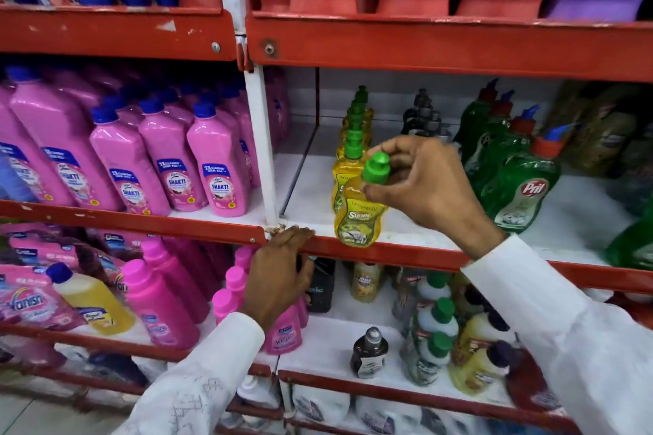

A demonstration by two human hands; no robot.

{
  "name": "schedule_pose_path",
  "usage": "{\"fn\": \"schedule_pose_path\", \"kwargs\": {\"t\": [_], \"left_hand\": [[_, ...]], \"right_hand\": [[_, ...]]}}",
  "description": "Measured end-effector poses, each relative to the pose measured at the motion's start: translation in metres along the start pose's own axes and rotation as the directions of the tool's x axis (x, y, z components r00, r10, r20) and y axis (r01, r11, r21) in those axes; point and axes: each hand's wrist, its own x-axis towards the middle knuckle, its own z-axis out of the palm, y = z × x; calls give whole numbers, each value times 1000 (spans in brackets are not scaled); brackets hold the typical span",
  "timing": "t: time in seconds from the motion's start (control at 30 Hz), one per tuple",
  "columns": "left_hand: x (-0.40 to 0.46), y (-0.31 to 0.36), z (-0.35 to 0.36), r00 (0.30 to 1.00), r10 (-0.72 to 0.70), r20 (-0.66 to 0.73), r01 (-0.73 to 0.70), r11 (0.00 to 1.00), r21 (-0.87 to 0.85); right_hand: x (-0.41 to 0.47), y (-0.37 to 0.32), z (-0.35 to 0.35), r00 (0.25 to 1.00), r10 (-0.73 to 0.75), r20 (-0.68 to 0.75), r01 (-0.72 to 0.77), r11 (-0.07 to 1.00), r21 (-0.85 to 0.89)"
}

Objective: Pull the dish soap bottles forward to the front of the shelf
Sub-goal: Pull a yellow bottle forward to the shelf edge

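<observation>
Right hand (429, 184) fingers (388, 148) pinched shut around the green cap and neck of a yellow dish soap bottle (358, 219), which sits at the red front lip of the shelf (406, 252); left hand (279, 275) fingers curled over that lip, holding no bottle. Judged barely begun: one yellow bottle is at the front, the row of yellow bottles (353, 138) behind it, the dark bottles (422, 116) far back and the green Pril bottles (512, 166) alongside not yet fronted.
</observation>
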Motion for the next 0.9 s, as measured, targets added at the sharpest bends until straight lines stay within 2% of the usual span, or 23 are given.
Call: {"fn": "schedule_pose_path", "kwargs": {"t": [0.1, 0.23, 0.43, 0.67, 0.77, 0.9], "left_hand": [[0, 1, 0, 1000, -11, -5, 11, 1000, -6], [-2, 2, 0, 1000, -5, -4, 5, 1000, -17], [-5, 3, 5, 999, -32, -6, 31, 999, -19], [-12, 20, 18, 999, -38, -34, 42, 992, 121], [-12, 39, 25, 998, 32, -52, -26, 994, 105], [-6, 67, 36, 971, 236, -30, -234, 971, 43]], "right_hand": [[19, 4, 8, 999, -45, 18, 46, 997, -57], [34, 21, 22, 997, -33, 74, 40, 995, -87], [43, 37, 31, 996, -46, 80, 49, 998, -39], [34, 42, 36, 993, -117, 28, 117, 993, 3], [20, 50, 32, 983, -183, 1, 183, 982, -46], [-25, 75, 25, 945, -309, -109, 295, 947, -126]]}}
